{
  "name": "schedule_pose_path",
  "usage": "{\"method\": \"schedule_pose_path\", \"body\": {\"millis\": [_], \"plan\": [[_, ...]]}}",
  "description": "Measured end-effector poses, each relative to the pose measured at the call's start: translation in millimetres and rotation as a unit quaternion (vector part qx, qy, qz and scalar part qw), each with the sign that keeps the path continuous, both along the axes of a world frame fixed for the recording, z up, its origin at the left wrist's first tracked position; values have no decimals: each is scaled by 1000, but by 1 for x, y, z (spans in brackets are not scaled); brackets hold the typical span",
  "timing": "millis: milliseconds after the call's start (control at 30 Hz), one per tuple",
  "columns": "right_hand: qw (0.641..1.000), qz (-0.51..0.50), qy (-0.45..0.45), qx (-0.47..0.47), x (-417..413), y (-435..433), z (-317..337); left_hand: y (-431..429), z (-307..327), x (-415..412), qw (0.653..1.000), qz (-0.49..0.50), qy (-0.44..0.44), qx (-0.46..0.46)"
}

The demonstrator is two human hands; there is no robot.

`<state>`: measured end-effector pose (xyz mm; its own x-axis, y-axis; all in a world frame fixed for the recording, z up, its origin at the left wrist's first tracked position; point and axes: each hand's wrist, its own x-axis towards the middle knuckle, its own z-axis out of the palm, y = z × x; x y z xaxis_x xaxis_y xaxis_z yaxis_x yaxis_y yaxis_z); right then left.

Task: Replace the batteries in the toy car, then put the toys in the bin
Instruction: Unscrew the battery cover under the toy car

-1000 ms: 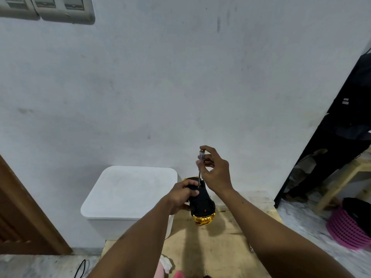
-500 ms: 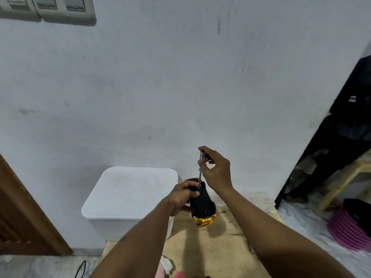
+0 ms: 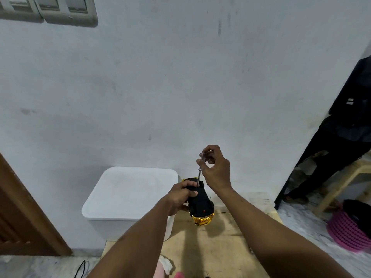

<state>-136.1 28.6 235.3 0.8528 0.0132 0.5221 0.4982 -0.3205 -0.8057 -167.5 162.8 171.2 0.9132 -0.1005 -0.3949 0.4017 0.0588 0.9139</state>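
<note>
Pale grey-white wall [image 3: 180,87] fills most of your view, w/ a switch panel [image 3: 66,11] top left and a brown door [image 3: 18,213] at the left edge. Below it, a light wooden surface [image 3: 224,249] has a white bin [image 3: 130,197] at its far left end, against the wall.

Your L hand [image 3: 178,199] grips the toy car [image 3: 201,205] just right of the bin, above the surface. Its fingers [image 3: 189,184] curl over the car's far end, and the thumb lies across the black underside, which faces up. The gold nose tilts down toward you.

Your R hand [image 3: 215,171] sits above the car, thumb and fingertips pinched together on the handle of a thin screwdriver [image 3: 199,174]. The shaft stands approx. upright, tip on the car's underside right beside your L thumb.

At the right, a person in dark clothes [image 3: 351,127] stands by a tan stool [image 3: 341,183], w/ a pink basket [image 3: 349,231] on the floor near them. Pink and white items [image 3: 164,265] at the btm edge are cut off; can't tell what they are.
</note>
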Motion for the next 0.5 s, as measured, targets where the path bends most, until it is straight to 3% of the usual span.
{"method": "schedule_pose_path", "body": {"millis": [500], "plan": [[1000, -5, -3, 0, -1, -1, -1, -4, -1, 0, 1000, -10, 2, 5]]}}
